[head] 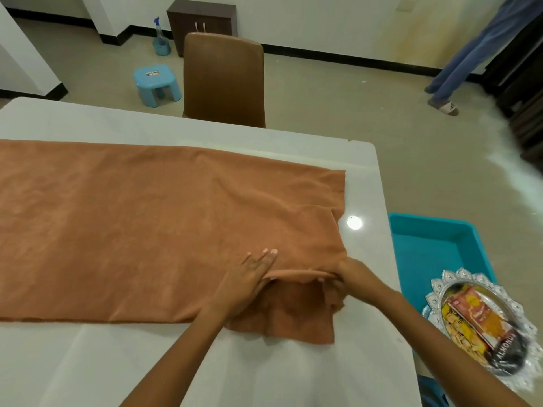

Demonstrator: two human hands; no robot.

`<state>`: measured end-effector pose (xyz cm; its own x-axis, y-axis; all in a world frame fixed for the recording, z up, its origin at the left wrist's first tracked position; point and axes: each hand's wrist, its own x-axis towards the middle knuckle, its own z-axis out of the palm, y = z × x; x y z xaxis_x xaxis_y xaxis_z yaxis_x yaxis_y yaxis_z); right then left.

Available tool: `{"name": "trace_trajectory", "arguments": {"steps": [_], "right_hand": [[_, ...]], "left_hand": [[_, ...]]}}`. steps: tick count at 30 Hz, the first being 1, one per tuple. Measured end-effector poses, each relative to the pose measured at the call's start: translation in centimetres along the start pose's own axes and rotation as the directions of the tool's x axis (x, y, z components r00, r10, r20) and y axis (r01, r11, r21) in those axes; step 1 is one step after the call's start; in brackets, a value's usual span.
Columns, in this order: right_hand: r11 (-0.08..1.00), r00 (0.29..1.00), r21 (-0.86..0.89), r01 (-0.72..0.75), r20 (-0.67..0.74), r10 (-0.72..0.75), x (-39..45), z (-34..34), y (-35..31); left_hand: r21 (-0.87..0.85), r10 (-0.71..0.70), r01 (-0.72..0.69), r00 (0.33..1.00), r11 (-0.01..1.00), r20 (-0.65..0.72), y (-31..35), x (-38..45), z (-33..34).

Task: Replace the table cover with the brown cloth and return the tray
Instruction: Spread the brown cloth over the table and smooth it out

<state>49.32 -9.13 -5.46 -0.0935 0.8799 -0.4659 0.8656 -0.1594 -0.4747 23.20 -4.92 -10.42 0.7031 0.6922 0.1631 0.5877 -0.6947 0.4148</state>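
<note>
Now | brown cloth (pixel 132 230) on table (pixel 293 377) | both hands on fold | tray (pixel 476 324) off edge, R

I see a plain rust-brown cloth (pixel 147 224) over my white table (pixel 293 377). Off its right edge sit a teal plastic bin (pixel 426 245) and a silver tray (pixel 523 327) with scalloped rim, holding orange, red and black packets. Beyond the far edge: brown chair (pixel 223 80), light-blue stool (pixel 155 83).
</note>
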Motion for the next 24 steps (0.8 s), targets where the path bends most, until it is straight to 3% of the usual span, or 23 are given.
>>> {"name": "trace_trajectory", "arguments": {"steps": [2,3,6,11,13,15,16,17,18,19,20,21,22,23,24], "right_hand": [[0.987,0.994,-0.145,-0.064,-0.093,0.051,0.8,-2.2,-1.6],[0.982,0.987,-0.188,-0.027,-0.159,-0.004,1.0,-3.0,-2.2],[0.988,0.968,-0.145,0.047,-0.239,-0.082,1.2,-5.2,-3.6],[0.986,0.995,-0.140,0.088,-0.039,-0.095,2.0,-5.9,-4.1],[0.986,0.987,-0.122,0.116,0.129,-0.101,2.0,-6.3,-4.4],[0.986,0.938,-0.151,0.075,0.346,-0.019,2.2,-7.4,-5.0],[0.981,0.907,-0.188,0.046,0.419,0.038,3.6,-7.7,-5.8],[0.977,0.928,-0.214,-0.015,0.360,0.093,5.5,-7.8,-5.7],[0.964,0.952,-0.193,-0.185,0.210,0.224,7.6,-8.2,-6.0],[0.936,0.952,-0.173,-0.307,-0.064,0.300,9.1,-8.8,-6.2],[0.858,0.807,-0.064,-0.510,-0.382,0.451,10.4,-10.1,-7.6],[0.901,0.700,0.123,-0.415,-0.590,0.403,11.9,-11.0,-8.4],[0.953,0.663,0.234,-0.194,-0.684,0.304,13.3,-12.0,-9.4],[0.950,0.635,0.311,-0.022,-0.729,0.253,13.2,-12.7,-10.5],[0.912,0.592,0.404,0.068,-0.752,0.289,13.2,-12.8,-10.9]], "left_hand": [[-0.086,-0.101,0.104,0.994,0.991,0.039,-0.7,1.1,-1.2],[-0.156,-0.172,0.179,0.984,0.971,0.055,-1.1,1.5,-1.7],[-0.389,-0.311,0.313,0.948,0.866,0.070,-2.4,2.6,-2.9],[-0.356,-0.294,0.330,0.944,0.874,0.152,-2.6,2.9,-4.3],[-0.386,-0.300,0.367,0.928,0.846,0.223,-2.0,2.4,-4.5],[-0.427,-0.274,0.422,0.889,0.800,0.367,-1.8,2.4,-4.7],[-0.378,-0.245,0.420,0.869,0.825,0.430,-2.3,2.7,-4.9],[-0.305,-0.247,0.417,0.849,0.856,0.466,-2.9,3.6,-5.4],[-0.211,-0.305,0.428,0.843,0.879,0.443,-3.6,4.8,-6.0],[-0.110,-0.382,0.439,0.861,0.892,0.336,-4.3,6.4,-6.8],[-0.044,-0.442,0.450,0.888,0.892,0.128,-4.7,8.2,-7.9],[-0.056,-0.458,0.455,0.877,0.889,-0.145,-4.8,10.1,-9.2],[-0.076,-0.442,0.450,0.806,0.890,-0.393,-4.4,12.0,-10.8],[-0.077,-0.411,0.449,0.717,0.890,-0.563,-3.8,13.8,-12.2],[-0.074,-0.392,0.457,0.656,0.886,-0.645,-3.3,15.0,-13.2]]}}
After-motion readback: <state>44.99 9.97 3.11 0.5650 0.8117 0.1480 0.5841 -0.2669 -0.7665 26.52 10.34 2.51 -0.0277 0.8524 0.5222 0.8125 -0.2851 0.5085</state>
